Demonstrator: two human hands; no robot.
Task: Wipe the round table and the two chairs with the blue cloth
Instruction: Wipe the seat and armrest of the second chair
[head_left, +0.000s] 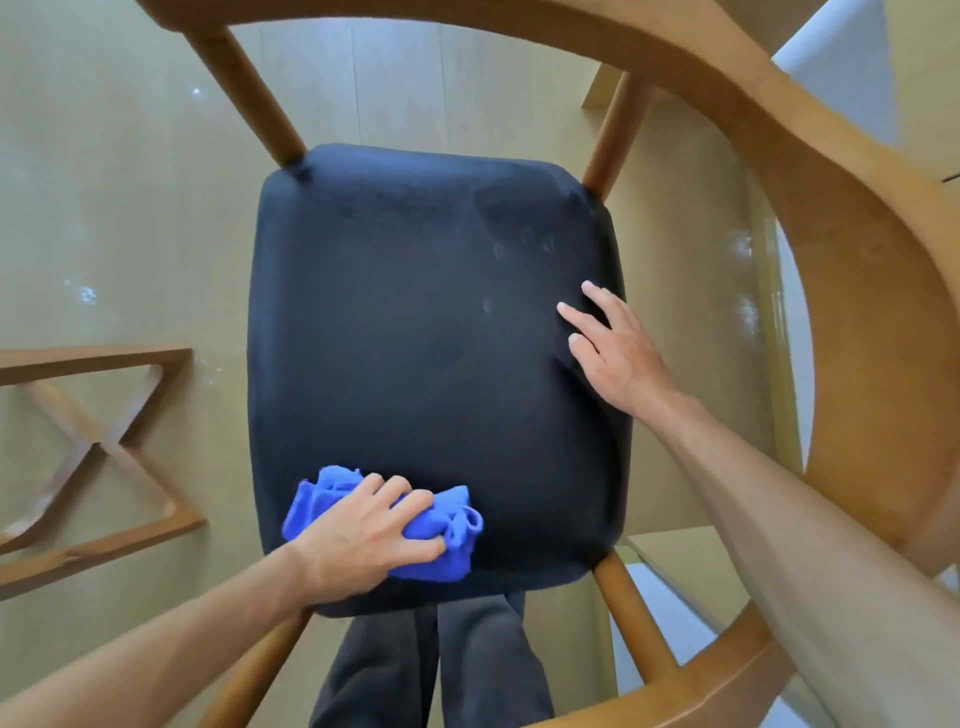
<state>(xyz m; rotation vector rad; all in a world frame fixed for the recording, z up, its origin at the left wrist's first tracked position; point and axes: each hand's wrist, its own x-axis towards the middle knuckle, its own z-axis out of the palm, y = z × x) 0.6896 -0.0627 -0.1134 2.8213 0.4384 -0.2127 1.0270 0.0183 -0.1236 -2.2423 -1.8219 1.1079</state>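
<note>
The left hand (358, 540) has its fingers (400, 493) curled on the bunched blue cloth (441, 551), pressing it on the near left corner of the black chair seat (415, 338). The right hand (618, 353) rests on the seat's right edge, fingers straight and spread. Most of the seat lies ahead and to the right of the cloth, so I think the wipe goes that way.

A glossy beige floor (130, 208) fills the view from above, its faint panel seams running away from the camera and small bright glints of light scattered over it. At the left edge stands a wooden frame (98, 447) with crossed braces. To the right, pale white surfaces (831, 67) catch daylight.
</note>
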